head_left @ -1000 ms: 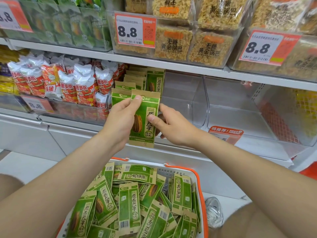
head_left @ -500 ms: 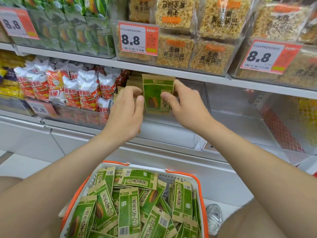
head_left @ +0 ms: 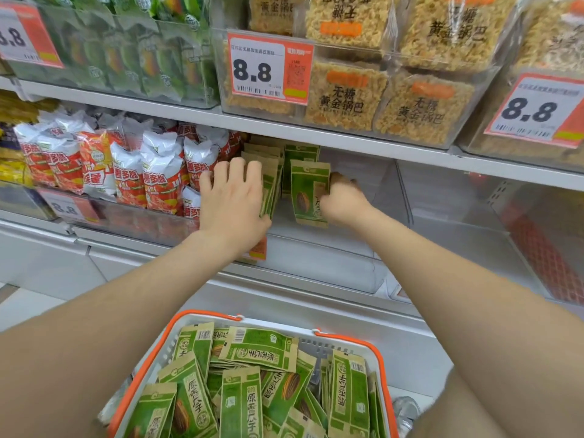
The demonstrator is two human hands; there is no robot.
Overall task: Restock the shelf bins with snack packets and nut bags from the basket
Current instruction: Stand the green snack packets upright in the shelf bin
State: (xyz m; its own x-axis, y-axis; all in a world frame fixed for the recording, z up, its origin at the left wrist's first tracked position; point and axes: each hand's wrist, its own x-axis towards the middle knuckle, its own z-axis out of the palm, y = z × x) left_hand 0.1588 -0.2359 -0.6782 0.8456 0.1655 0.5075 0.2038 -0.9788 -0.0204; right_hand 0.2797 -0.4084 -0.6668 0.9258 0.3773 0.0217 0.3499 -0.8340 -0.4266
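A green and tan sunflower-seed packet stands upright inside the clear shelf bin, and my right hand pinches its right edge. My left hand rests with straight fingers against a row of the same packets standing at the bin's left side. Another packet stands further back. Below, a white basket with an orange rim holds several more green seed packets.
Red and white snack bags fill the bin to the left. The clear bin to the right holds nothing visible. The upper shelf carries boxes of golden rice crackers behind 8.8 price tags.
Both hands have carried the packet from in front of the shelf deeper into the bin. My left hand has let go of it and now presses the standing row.
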